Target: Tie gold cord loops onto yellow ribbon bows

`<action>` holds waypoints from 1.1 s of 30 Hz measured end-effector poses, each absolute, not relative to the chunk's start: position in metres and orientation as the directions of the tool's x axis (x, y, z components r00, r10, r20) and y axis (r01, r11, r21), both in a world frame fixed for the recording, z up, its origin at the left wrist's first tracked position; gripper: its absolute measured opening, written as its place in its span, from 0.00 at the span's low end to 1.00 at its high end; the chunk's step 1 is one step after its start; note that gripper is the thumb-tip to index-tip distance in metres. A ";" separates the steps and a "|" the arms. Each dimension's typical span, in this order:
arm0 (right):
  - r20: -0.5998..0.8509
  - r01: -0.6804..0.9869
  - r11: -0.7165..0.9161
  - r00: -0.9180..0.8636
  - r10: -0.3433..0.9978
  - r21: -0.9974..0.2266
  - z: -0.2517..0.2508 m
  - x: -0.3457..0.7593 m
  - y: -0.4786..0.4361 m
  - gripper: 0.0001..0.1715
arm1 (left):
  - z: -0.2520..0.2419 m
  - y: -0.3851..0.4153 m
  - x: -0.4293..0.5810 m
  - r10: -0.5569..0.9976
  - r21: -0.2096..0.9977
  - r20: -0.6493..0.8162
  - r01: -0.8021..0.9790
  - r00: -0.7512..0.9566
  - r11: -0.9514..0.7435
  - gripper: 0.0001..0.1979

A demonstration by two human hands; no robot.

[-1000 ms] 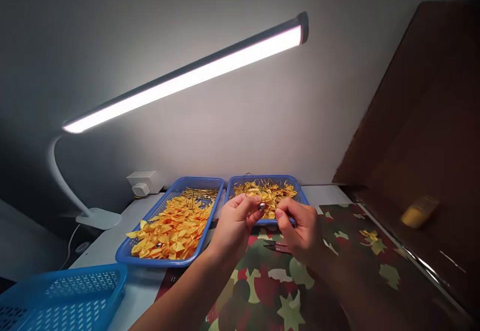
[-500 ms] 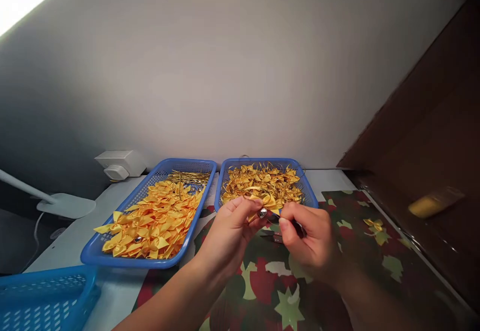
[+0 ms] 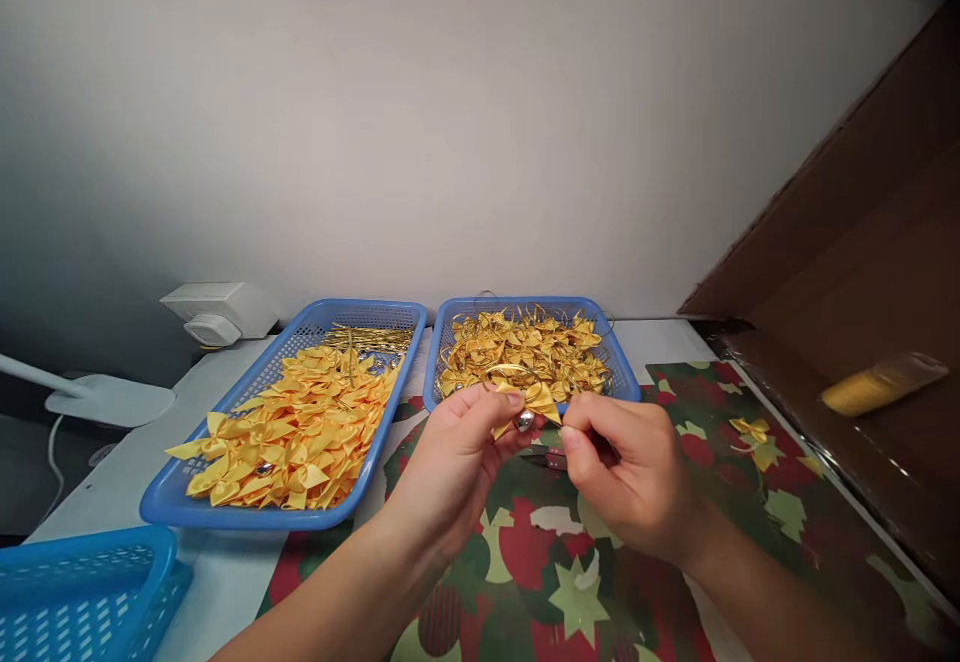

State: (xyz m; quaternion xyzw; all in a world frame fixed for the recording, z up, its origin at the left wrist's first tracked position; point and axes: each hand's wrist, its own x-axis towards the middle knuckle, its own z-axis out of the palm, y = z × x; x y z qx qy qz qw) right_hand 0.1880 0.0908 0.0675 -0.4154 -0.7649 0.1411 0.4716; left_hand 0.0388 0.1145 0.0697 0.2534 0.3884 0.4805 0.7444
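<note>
My left hand [image 3: 457, 457] pinches a small yellow ribbon bow [image 3: 536, 402] with a silver bell [image 3: 524, 421] and a gold loop. My right hand [image 3: 626, 472] is closed in a pinch on the same bow from the right. Both hands hover over a star-patterned mat [image 3: 555, 562], just in front of a blue tray [image 3: 626, 382] holding several bows with gold loops. A larger blue tray [image 3: 225, 512] to the left holds several plain yellow bows and gold cords. Small snips [image 3: 546, 458] lie on the mat under my hands.
A white socket box [image 3: 217, 314] sits by the wall. A lamp base [image 3: 105, 400] stands at the left. A blue basket [image 3: 82, 592] occupies the lower left corner. One loose bow [image 3: 750, 429] lies on the mat at the right. A brown board [image 3: 862, 272] leans at the right.
The view has tilted down and left, so the lamp bar has left the picture. My hands keep hold of the bow and have turned it slightly.
</note>
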 end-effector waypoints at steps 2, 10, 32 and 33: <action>0.601 0.507 0.608 -0.203 0.773 -0.611 0.067 0.188 0.090 0.15 | 0.070 0.114 0.039 0.918 0.767 -0.331 -0.505 0.218 0.396 0.12; 0.596 0.513 0.600 -0.198 0.779 -0.614 0.067 0.189 0.090 0.14 | 0.069 0.114 0.041 0.930 0.794 -0.319 -0.485 0.182 0.367 0.10; 0.442 0.497 0.643 -0.470 0.764 -0.583 0.081 0.211 0.097 0.14 | 0.068 0.110 0.039 0.880 0.728 -0.380 -0.494 0.286 0.475 0.10; 0.439 0.497 0.640 -0.470 0.766 -0.586 0.081 0.211 0.097 0.14 | 0.068 0.110 0.039 0.880 0.727 -0.377 -0.496 0.290 0.475 0.10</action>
